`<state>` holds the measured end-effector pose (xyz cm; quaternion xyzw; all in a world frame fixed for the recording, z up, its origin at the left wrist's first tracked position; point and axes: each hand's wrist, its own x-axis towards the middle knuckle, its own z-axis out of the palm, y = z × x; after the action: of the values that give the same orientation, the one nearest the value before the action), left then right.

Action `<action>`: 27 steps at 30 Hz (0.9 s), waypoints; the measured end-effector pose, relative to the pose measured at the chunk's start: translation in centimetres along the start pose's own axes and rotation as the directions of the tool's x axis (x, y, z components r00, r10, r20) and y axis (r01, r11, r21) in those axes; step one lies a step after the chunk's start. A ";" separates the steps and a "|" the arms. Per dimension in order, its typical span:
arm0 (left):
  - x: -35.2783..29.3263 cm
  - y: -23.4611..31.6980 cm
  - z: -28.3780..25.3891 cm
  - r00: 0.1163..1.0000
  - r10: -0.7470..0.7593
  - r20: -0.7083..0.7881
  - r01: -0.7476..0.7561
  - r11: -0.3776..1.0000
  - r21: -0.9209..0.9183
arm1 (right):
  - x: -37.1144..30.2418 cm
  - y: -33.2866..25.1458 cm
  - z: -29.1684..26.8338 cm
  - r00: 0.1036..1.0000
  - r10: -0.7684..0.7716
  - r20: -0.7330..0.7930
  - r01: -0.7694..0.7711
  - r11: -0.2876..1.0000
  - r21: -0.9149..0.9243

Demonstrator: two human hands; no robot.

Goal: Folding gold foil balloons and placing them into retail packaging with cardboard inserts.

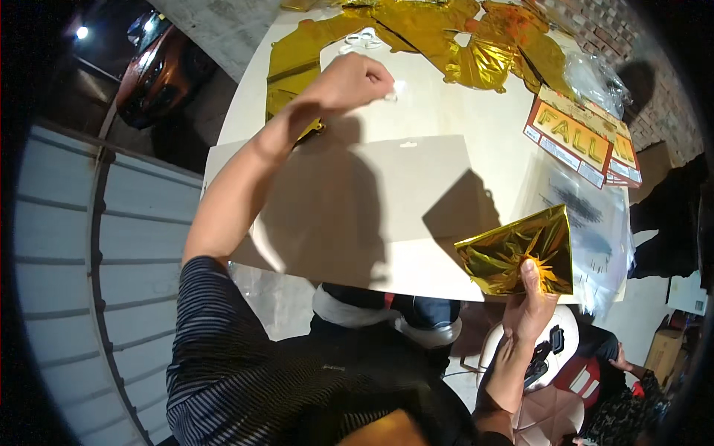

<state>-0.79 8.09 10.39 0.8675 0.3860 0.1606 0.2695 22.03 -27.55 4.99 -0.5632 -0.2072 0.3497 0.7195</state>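
My right hand grips a folded gold foil balloon at the table's near right edge, thumb pressed on its crinkled face. Over the middle of the table my left hand is closed with its fingers curled in. A small whitish bit shows at its fingertips; what it is, I cannot make out. Just beyond that hand lies a white looped ribbon or cord. Flat gold foil balloons spread across the far side, and another gold foil piece lies partly behind my left forearm.
A plain card sheet with a hang hole lies in front of me. At the right are printed orange package cards, clear plastic bags and crumpled clear wrap. Another person sits at lower right, near a stool.
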 end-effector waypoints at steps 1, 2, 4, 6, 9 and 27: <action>-1.5 0.2 0.3 1.000 -0.002 0.009 0.002 1.000 -0.002 | 0.0 0.1 -0.2 1.000 -0.008 0.010 0.008 1.000 0.008; -2.8 0.2 0.5 0.982 0.157 0.100 -0.146 0.983 -0.107 | -0.1 0.2 -0.5 1.000 -0.016 0.017 0.016 1.000 0.013; -5.4 1.2 1.6 0.932 0.316 0.177 -0.275 0.935 -0.223 | -0.3 0.5 -0.6 1.000 -0.025 0.017 0.025 1.000 0.010; -7.2 2.8 3.6 0.946 0.313 0.084 -0.312 0.950 -0.025 | -0.8 0.4 -0.1 0.999 -0.031 -0.006 0.032 0.997 0.072; -8.3 2.5 6.5 0.914 0.398 0.080 -0.405 0.905 0.132 | -1.7 0.6 -0.5 0.999 -0.028 -0.016 0.029 0.999 0.032; -5.7 2.7 7.2 0.985 -0.069 0.160 0.059 0.996 0.066 | -2.5 0.6 0.1 0.999 0.018 -0.028 -0.018 1.000 0.009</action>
<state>0.56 -0.25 5.81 0.8728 0.3950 0.0688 0.2784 20.07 -29.23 4.66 -0.5668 -0.1905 0.3491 0.7215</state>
